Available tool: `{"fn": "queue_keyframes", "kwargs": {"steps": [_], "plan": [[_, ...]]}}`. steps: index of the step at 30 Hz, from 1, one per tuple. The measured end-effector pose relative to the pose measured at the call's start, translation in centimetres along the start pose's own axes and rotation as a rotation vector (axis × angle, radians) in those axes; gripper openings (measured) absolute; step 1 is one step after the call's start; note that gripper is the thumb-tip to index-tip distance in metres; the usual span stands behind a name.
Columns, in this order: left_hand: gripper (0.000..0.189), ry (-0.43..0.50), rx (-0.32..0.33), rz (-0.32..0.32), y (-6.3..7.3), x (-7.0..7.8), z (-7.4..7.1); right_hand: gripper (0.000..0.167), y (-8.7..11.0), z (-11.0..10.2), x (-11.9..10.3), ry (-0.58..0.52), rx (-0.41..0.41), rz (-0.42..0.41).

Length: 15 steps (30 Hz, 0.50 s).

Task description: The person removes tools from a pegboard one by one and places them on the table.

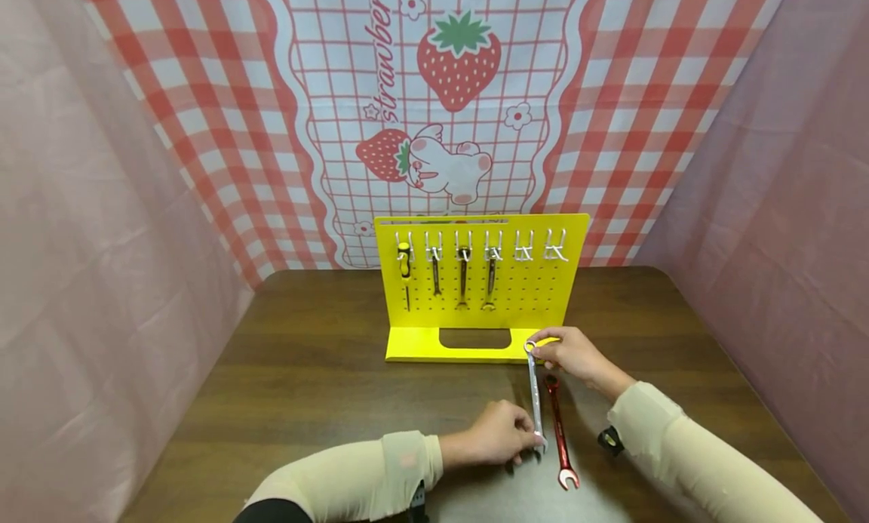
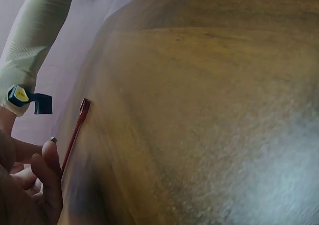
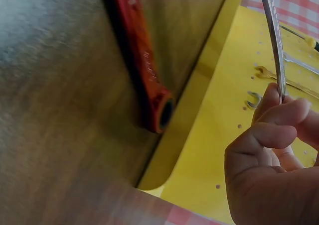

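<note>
A silver combination wrench [image 1: 534, 391] is held above the table between both hands. My right hand [image 1: 572, 355] pinches its ring end, close to the front foot of the yellow pegboard. Down at the open-jaw end, my left hand [image 1: 497, 434] pinches the wrench between thumb and fingers. Just right of it, a red combination wrench [image 1: 560, 432] lies on the table with its open end toward me. In the right wrist view, the fingers [image 3: 279, 130] grip the silver wrench [image 3: 273, 36], while the red wrench [image 3: 144, 60] shows below.
The yellow pegboard [image 1: 543, 296] stands at the back of the wooden table [image 1: 305, 402]. On its hooks hang a yellow-black screwdriver [image 1: 405, 266] and three wrenches; the two rightmost hooks [image 1: 554, 245] hold nothing. A strawberry-print cloth [image 1: 326, 55] hangs behind.
</note>
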<state>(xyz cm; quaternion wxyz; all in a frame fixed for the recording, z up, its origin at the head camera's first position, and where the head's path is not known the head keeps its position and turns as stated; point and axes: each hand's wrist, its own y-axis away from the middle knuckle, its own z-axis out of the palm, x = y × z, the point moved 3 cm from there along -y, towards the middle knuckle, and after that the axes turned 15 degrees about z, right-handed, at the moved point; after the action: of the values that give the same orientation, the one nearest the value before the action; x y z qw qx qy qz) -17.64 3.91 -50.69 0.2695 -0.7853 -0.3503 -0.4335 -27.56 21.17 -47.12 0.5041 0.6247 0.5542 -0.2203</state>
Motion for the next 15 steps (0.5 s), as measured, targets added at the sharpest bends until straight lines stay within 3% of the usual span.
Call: {"fn": "queue_keyframes", "kwargs": {"steps": [8,15], "plan": [[0.030,-0.106,-0.049,-0.044,0.7,0.4,0.4,0.025,-0.1,0.8,1.4,-0.001,-0.030,0.018],[0.033,-0.254,-0.090,-0.007,0.7,0.5,0.7,0.025,0.1,1.1,2.0,-0.014,-0.037,0.019]]}}
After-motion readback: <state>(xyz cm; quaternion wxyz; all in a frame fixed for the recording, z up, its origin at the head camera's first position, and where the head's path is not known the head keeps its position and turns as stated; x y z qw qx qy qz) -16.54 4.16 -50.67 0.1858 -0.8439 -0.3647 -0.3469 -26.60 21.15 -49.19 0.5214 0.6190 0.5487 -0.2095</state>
